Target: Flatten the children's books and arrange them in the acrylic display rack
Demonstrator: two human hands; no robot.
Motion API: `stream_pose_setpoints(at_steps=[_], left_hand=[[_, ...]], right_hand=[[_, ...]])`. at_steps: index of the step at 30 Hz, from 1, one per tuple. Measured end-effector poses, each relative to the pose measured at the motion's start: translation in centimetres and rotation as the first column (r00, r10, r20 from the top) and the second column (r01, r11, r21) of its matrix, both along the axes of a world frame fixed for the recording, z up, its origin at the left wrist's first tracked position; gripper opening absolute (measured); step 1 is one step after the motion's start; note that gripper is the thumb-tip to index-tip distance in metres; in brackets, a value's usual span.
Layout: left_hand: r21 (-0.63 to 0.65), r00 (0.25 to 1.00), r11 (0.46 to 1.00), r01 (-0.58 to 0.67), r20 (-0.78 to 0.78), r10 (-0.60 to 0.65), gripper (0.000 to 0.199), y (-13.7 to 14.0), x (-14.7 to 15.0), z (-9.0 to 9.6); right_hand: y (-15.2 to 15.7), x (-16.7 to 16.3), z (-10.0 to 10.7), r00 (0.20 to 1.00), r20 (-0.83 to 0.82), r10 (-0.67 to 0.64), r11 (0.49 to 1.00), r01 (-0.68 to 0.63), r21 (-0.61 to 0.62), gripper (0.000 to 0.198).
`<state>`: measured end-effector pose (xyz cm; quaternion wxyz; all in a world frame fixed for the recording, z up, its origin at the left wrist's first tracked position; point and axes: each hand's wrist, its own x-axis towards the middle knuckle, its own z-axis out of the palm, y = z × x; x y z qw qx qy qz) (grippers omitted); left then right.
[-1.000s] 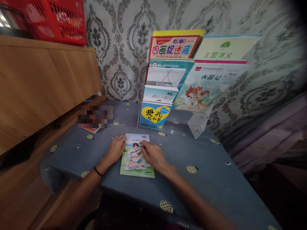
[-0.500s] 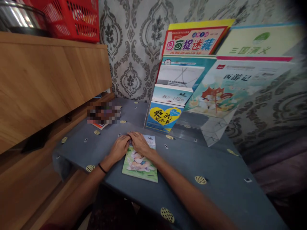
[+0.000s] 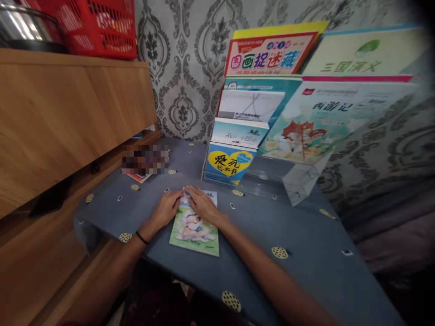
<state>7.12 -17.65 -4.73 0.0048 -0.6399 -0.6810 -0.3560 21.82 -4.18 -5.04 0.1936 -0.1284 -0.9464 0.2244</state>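
Note:
A thin picture book (image 3: 194,237) with a green and pale blue cover lies flat on the cloth-covered table (image 3: 244,235) in front of me. My right hand (image 3: 203,204) rests palm down over its upper part, the fingers stretched towards the top left corner. At the book's left edge is my left hand (image 3: 167,208), its fingers extended and touching the edge near that corner. A pale patch shows by the right fingertips; I cannot tell whether it is cover or something separate. A dark band circles my left wrist.
A clear stand (image 3: 301,183) holds several upright books, among them a blue and yellow one (image 3: 230,165), behind the hands. Another book (image 3: 137,177), its cover blurred, lies at the left. A wooden cabinet (image 3: 74,104) carries a red basket (image 3: 112,31) and a metal pot (image 3: 29,25).
My hands have drawn slightly apart at the book's top left corner, where they were touching before. The pale patch is now uncovered. The view has shifted a little.

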Motion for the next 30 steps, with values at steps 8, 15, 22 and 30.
stream_pose_setpoints(at_steps=[8,15,22,30], left_hand=[[-0.042,0.997,0.999,0.023,-0.077,-0.027,0.024,0.6,-0.2,1.0],[-0.138,0.973,0.99,0.014,-0.227,-0.045,0.026,2.2,0.1,1.7],[-0.188,0.859,0.982,-0.006,-0.503,-0.091,0.025,3.8,0.8,3.2],[-0.045,0.853,0.998,0.051,-0.517,-0.067,0.028,5.5,-0.3,0.5]], right_hand=[[-0.1,2.4,0.5,0.995,0.002,-0.1,0.995,0.1,0.002,0.041],[-0.7,2.7,1.1,0.982,-0.02,-0.186,0.982,0.187,0.027,0.038],[-0.8,5.2,0.7,0.924,-0.086,-0.373,0.923,0.379,0.068,0.035],[-1.2,5.8,1.0,0.895,-0.041,-0.444,0.895,0.445,0.021,0.035]])
